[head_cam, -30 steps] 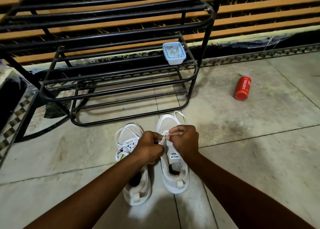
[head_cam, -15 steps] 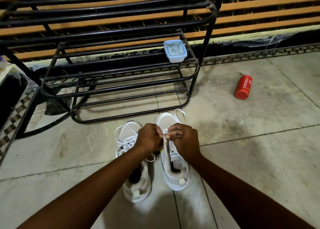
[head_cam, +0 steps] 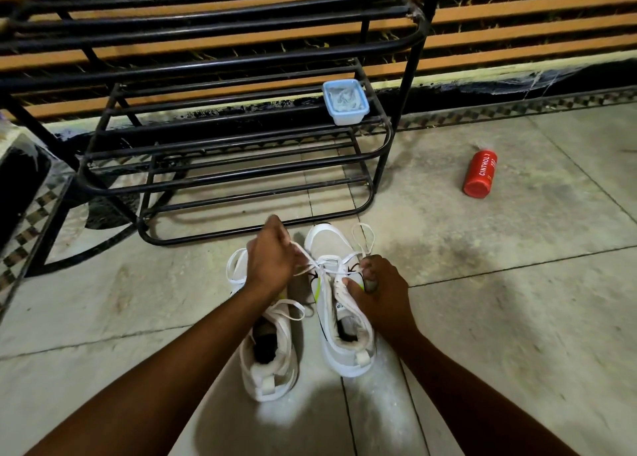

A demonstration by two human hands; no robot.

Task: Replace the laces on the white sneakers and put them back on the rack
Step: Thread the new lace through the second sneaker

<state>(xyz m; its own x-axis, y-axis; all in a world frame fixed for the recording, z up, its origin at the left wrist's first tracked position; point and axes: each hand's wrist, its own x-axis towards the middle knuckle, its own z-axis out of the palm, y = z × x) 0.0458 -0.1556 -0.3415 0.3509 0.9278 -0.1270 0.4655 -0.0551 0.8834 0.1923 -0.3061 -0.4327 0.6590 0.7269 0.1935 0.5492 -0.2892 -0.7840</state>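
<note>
Two white sneakers stand side by side on the floor, toes toward the black metal rack (head_cam: 220, 179). My left hand (head_cam: 270, 260) is raised over the left sneaker (head_cam: 267, 359) and grips a white lace (head_cam: 312, 264) that runs taut to the right sneaker (head_cam: 336, 314). My right hand (head_cam: 377, 285) holds the right sneaker's upper near the eyelets, thumb on the lacing. A loose loop of lace (head_cam: 365, 238) lies by that shoe's toe. The left sneaker's own lace hangs loose over its tongue.
A small pale blue tub (head_cam: 345, 105) sits on the rack's middle shelf at its right end. A red bottle (head_cam: 479, 173) lies on the concrete floor to the right. A slatted wall runs behind the rack. A dark object sits at the left edge.
My hands, which were pinching together over the right sneaker's lacing, have come apart. The left hand has pulled a lace up and to the left; the right hand has shifted right onto the shoe.
</note>
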